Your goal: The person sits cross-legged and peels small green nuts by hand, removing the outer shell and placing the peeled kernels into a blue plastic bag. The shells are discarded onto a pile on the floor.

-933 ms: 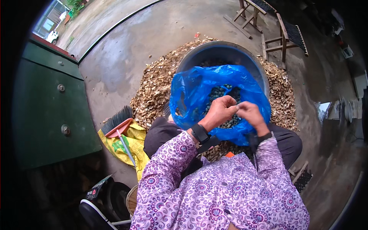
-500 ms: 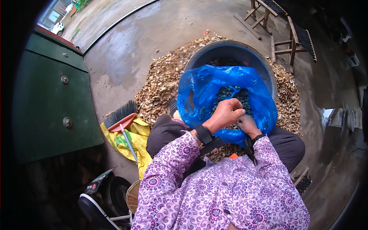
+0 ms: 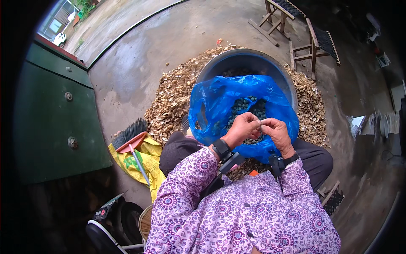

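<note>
My left hand [image 3: 243, 131] and my right hand [image 3: 278, 134] meet above an open blue plastic bag [image 3: 207, 129], thumbs and fingertips pinched together. What lies between the fingertips is too small and covered to make out. Inside the bag is a heap of small rounded kernels [image 3: 237, 108], tinted blue-green by the plastic. The bag rests over my lap and leans against the near side of a large round metal basin [image 3: 287, 76]. More small pieces lie in shadow within the basin.
Peanut shells [image 3: 169, 99] are piled around the basin. To the left, a broom [image 3: 134, 142] lies on a yellow sack [image 3: 155, 167], beside a green metal panel [image 3: 59, 122]. Folding wooden stools [image 3: 315, 46] stand at the far right. A wicker edge [image 3: 145, 222] shows at lower left.
My right hand has risen out of the bag and met the left hand's fingertips. The left hand stays pinched above the bag. The whole view has shifted slightly.
</note>
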A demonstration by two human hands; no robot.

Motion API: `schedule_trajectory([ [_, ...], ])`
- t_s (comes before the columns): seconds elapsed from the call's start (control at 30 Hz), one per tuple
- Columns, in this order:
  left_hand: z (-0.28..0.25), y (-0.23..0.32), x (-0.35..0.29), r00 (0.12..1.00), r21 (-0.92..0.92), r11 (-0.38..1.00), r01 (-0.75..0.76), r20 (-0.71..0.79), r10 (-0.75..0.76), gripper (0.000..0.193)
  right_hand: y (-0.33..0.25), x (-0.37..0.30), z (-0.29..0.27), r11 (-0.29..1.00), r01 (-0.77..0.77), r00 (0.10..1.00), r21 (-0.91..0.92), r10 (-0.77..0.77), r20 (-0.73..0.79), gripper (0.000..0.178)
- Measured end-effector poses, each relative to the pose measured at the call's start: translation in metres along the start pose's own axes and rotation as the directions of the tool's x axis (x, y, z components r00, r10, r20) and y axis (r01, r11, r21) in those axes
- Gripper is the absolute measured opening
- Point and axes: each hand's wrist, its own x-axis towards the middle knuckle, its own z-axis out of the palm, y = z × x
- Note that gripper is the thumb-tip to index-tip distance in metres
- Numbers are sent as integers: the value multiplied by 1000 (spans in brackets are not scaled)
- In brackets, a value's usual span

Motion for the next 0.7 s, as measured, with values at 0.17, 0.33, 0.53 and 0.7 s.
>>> schedule_trajectory([
  [0.17,-2,5,-2,998,-102,995,10,66,-3,20,1,0,-3,999,25,1000,-24,-25,18,20],
  [0.33,0,11,-6,998,-83,995,-51,43,55,17,5,3,-2,996,12,1000,89,-14,16,16],
  [0.53,1,9,-8,986,-100,984,-145,70,152,17,-1,3,1,944,-29,1000,330,26,14,12],
  [0.7,3,6,-6,987,-108,983,-145,60,152,18,3,4,-1,915,-65,998,399,62,21,10],
])
